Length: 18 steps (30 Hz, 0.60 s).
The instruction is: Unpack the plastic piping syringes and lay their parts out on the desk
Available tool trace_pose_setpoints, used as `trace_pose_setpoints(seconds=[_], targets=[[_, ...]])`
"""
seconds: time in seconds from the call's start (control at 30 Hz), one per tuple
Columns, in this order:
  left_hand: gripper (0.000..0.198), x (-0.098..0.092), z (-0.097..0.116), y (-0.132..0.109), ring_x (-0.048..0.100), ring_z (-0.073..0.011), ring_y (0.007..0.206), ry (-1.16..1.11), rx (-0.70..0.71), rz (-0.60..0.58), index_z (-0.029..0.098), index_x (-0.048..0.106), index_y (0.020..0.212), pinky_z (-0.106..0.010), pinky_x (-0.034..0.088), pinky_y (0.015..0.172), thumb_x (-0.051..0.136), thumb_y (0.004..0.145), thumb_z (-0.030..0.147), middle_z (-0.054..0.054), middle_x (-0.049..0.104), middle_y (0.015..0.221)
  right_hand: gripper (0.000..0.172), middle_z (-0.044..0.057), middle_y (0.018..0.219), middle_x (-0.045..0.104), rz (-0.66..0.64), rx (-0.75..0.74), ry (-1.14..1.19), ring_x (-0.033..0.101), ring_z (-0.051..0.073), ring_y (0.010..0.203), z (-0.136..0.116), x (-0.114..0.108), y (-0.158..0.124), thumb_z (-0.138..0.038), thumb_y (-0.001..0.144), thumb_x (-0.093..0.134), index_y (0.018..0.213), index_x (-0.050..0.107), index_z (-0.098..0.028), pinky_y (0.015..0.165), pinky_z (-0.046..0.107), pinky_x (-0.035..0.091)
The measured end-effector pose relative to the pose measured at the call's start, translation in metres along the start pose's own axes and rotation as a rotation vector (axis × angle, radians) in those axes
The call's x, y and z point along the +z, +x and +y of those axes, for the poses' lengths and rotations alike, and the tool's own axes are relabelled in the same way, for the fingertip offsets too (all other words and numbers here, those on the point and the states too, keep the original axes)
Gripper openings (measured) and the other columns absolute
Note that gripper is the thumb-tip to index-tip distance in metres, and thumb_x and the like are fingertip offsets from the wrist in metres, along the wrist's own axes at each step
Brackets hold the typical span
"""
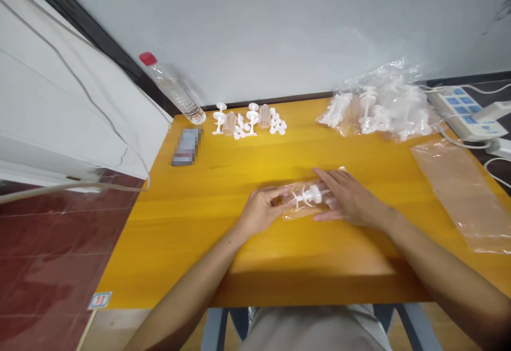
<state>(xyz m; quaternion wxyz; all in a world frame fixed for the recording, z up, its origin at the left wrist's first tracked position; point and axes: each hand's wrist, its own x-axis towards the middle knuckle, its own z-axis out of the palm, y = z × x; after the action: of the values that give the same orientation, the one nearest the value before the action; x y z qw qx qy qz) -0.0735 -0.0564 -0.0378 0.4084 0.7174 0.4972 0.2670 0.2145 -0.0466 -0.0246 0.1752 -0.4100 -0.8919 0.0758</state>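
Observation:
A small clear plastic bag (300,205) holding white plastic plunger-like parts (309,195) lies at the middle of the yellow table (199,223). My left hand (261,210) pinches the bag's left end, its fingers curled. My right hand (346,197) rests on the bag's right end with its fingers stretched out flat over it. A row of loose white parts and small clear cups (249,119) stands at the back of the table, away from both hands.
A clear water bottle with a red cap (172,88) leans at the back left beside a dark phone (187,146). A heap of bagged white parts (379,107) lies back right, a flat empty plastic bag (463,194) at right, a power strip (465,112) beyond.

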Motion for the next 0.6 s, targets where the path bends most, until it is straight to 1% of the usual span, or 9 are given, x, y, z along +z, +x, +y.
trace_pose_setpoints(seconds=[0.1, 0.17, 0.2, 0.27, 0.33, 0.37, 0.43, 0.53, 0.6], targets=[[0.038, 0.002, 0.0, -0.001, 0.059, -0.015, 0.073, -0.02, -0.008, -0.006, 0.031, 0.077, 0.126, -0.024, 0.046, 0.061, 0.072, 0.092, 0.047, -0.001, 0.076, 0.096, 0.068, 0.021, 0.138, 0.063, 0.063, 0.064, -0.056, 0.061, 0.036, 0.126, 0.024, -0.009, 0.037, -0.059, 0.102, 0.05, 0.154, 0.047, -0.014, 0.107, 0.054, 0.048], [0.04, 0.003, 0.0, -0.001, 0.059, -0.0147, 0.072, -0.026, 0.008, 0.007, 0.03, 0.075, 0.129, -0.024, 0.046, 0.062, 0.073, 0.092, 0.044, -0.002, 0.076, 0.099, 0.055, 0.021, 0.144, 0.06, 0.122, 0.154, -0.123, 0.056, 0.036, 0.134, 0.052, -0.01, 0.073, -0.049, 0.106, 0.047, 0.144, 0.057, -0.01, 0.115, 0.054, 0.041], [0.041, 0.004, 0.0, -0.001, 0.059, -0.0144, 0.072, -0.022, 0.021, 0.01, 0.03, 0.074, 0.131, -0.024, 0.046, 0.062, 0.073, 0.091, 0.041, -0.003, 0.076, 0.1, 0.051, 0.021, 0.147, 0.057, 0.121, 0.211, -0.16, 0.052, 0.037, 0.138, 0.068, -0.008, 0.092, -0.044, 0.106, 0.049, 0.141, 0.06, -0.01, 0.118, 0.055, 0.037], [0.039, 0.004, 0.0, -0.001, 0.058, -0.0136, 0.071, 0.008, 0.043, 0.01, 0.029, 0.075, 0.129, -0.024, 0.046, 0.062, 0.074, 0.091, 0.037, -0.004, 0.075, 0.102, 0.046, 0.02, 0.154, 0.051, 0.093, 0.326, -0.21, 0.042, 0.041, 0.146, 0.099, -0.004, 0.125, -0.038, 0.102, 0.059, 0.138, 0.063, -0.009, 0.121, 0.061, 0.027], [0.028, 0.003, 0.0, -0.002, 0.056, -0.0128, 0.068, 0.056, 0.053, 0.01, 0.027, 0.079, 0.118, -0.024, 0.044, 0.061, 0.072, 0.092, 0.036, -0.004, 0.073, 0.097, 0.047, 0.02, 0.155, 0.05, 0.045, 0.391, -0.215, 0.035, 0.044, 0.149, 0.127, -0.001, 0.143, -0.04, 0.097, 0.066, 0.132, 0.066, -0.008, 0.12, 0.066, 0.02], [0.023, 0.002, 0.0, -0.002, 0.055, -0.0127, 0.067, 0.08, 0.057, 0.006, 0.026, 0.08, 0.111, -0.024, 0.043, 0.061, 0.071, 0.093, 0.036, -0.003, 0.071, 0.093, 0.047, 0.02, 0.153, 0.053, 0.024, 0.396, -0.209, 0.036, 0.044, 0.148, 0.138, 0.0, 0.146, -0.042, 0.095, 0.068, 0.127, 0.069, -0.007, 0.119, 0.066, 0.019], [0.018, 0.001, 0.001, -0.002, 0.054, -0.0132, 0.067, 0.122, 0.069, -0.001, 0.024, 0.08, 0.1, -0.024, 0.042, 0.061, 0.07, 0.094, 0.037, -0.002, 0.066, 0.084, 0.043, 0.019, 0.142, 0.062, 0.016, 0.356, -0.199, 0.041, 0.042, 0.144, 0.157, 0.0, 0.139, -0.044, 0.093, 0.068, 0.115, 0.074, -0.007, 0.119, 0.063, 0.022], [0.015, 0.0, 0.002, -0.001, 0.054, -0.0137, 0.069, 0.149, 0.099, -0.009, 0.023, 0.078, 0.093, -0.026, 0.042, 0.064, 0.07, 0.094, 0.036, -0.002, 0.064, 0.082, 0.033, 0.016, 0.124, 0.072, 0.068, 0.227, -0.184, 0.051, 0.035, 0.134, 0.178, -0.005, 0.113, -0.04, 0.093, 0.065, 0.103, 0.076, -0.01, 0.117, 0.054, 0.031], [0.013, 0.0, 0.003, 0.0, 0.055, -0.014, 0.07, 0.15, 0.102, -0.008, 0.023, 0.078, 0.094, -0.026, 0.043, 0.065, 0.07, 0.094, 0.033, -0.002, 0.065, 0.083, 0.026, 0.011, 0.114, 0.075, 0.153, 0.208, -0.139, 0.059, 0.03, 0.126, 0.189, -0.007, 0.098, -0.036, 0.092, 0.064, 0.098, 0.077, -0.014, 0.115, 0.05, 0.037]])
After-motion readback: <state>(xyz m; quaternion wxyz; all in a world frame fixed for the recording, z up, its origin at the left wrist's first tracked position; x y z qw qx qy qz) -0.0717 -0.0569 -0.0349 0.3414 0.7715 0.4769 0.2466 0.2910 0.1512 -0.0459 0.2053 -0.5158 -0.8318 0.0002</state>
